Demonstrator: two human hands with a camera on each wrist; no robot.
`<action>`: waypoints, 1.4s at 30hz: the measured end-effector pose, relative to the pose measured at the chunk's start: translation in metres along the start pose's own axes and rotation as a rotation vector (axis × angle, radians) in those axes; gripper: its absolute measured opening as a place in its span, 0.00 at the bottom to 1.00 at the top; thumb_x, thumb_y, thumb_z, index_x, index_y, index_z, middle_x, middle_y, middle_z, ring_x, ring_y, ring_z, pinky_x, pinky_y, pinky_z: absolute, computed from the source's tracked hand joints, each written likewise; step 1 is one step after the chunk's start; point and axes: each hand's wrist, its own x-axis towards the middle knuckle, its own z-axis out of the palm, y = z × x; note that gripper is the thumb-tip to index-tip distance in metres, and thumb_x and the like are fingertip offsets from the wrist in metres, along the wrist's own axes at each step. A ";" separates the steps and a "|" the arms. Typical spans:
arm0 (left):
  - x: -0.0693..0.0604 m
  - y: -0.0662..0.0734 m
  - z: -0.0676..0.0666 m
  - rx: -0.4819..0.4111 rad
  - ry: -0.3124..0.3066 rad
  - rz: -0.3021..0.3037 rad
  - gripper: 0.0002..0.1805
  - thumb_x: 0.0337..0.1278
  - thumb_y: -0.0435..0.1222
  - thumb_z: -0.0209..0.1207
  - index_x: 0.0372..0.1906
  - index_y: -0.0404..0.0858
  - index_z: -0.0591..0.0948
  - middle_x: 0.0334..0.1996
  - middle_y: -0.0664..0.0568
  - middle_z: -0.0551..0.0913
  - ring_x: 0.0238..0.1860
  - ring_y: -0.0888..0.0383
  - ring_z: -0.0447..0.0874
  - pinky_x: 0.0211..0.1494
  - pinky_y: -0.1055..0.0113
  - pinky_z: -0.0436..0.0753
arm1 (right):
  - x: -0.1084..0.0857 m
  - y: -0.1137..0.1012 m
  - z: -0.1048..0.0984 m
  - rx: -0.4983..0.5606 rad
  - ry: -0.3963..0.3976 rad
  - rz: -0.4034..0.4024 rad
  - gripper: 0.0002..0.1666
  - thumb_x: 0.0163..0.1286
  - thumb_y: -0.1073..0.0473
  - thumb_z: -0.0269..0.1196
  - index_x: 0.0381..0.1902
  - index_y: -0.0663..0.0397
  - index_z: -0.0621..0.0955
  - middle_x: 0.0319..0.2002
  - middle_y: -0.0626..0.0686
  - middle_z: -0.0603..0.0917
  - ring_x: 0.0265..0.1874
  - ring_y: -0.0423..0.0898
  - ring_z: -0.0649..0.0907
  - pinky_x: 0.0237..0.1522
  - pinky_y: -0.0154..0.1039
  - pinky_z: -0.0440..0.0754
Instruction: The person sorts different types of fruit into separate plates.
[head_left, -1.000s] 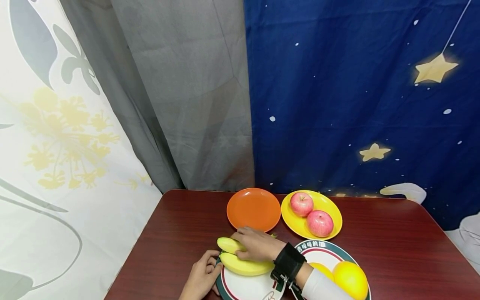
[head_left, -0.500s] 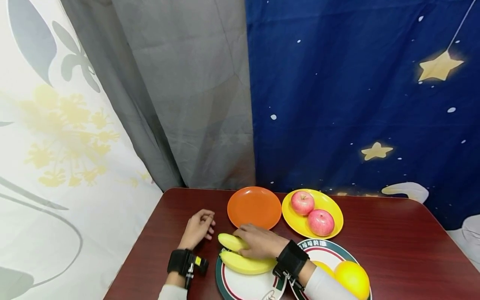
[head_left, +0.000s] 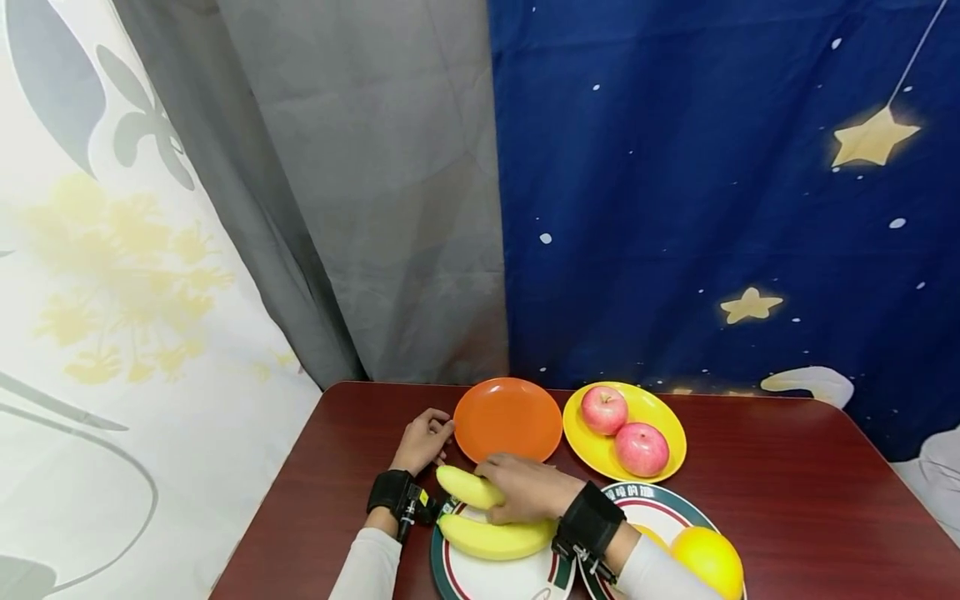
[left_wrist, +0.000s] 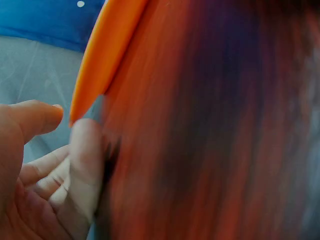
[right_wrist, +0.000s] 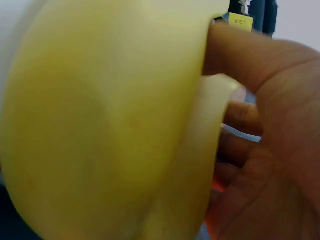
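Two bananas [head_left: 495, 537] lie on a white plate with a green rim [head_left: 442, 575] at the table's front. My right hand [head_left: 532, 487] reaches over them and grips the far banana [head_left: 468, 486], thumb between the two. Close up in the right wrist view, the near banana [right_wrist: 100, 125] fills the left; whether the bananas are joined is hidden. My left hand [head_left: 423, 442] is at the left edge of an orange plate [head_left: 507, 417]. In the left wrist view, thumb and fingers [left_wrist: 85, 155] are parted around that plate's edge [left_wrist: 102, 50], without a clear grip.
A yellow plate [head_left: 671, 425] with two red apples [head_left: 641, 450] stands right of the orange one. Nearer, another green-rimmed plate [head_left: 693, 512] holds round yellow fruit [head_left: 708, 560], partly behind my right sleeve. Curtains hang behind the dark red table [head_left: 787, 492].
My left hand has left the rim of the front plate and moved up and right to the orange plate. The right hand stays on the far banana, almost in place.
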 end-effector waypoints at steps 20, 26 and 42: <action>0.012 -0.005 0.010 -0.097 -0.125 -0.043 0.23 0.59 0.45 0.55 0.55 0.38 0.68 0.21 0.46 0.79 0.12 0.51 0.77 0.19 0.58 0.79 | 0.074 0.076 -0.037 -0.130 0.293 0.233 0.31 0.55 0.33 0.59 0.49 0.46 0.73 0.27 0.45 0.77 0.23 0.42 0.74 0.24 0.36 0.69; 0.012 -0.006 0.011 -0.098 -0.122 -0.046 0.22 0.59 0.45 0.55 0.54 0.39 0.68 0.21 0.46 0.79 0.12 0.51 0.78 0.19 0.58 0.79 | 0.081 0.089 -0.016 -0.174 0.194 0.237 0.37 0.55 0.36 0.61 0.58 0.49 0.72 0.48 0.51 0.79 0.42 0.47 0.77 0.48 0.42 0.73; 0.012 -0.007 0.012 -0.099 -0.106 -0.062 0.24 0.57 0.46 0.56 0.54 0.39 0.68 0.20 0.46 0.79 0.12 0.50 0.77 0.19 0.59 0.79 | 0.067 0.081 -0.023 -0.173 0.214 0.224 0.37 0.59 0.33 0.54 0.60 0.48 0.71 0.57 0.52 0.73 0.56 0.52 0.71 0.60 0.49 0.64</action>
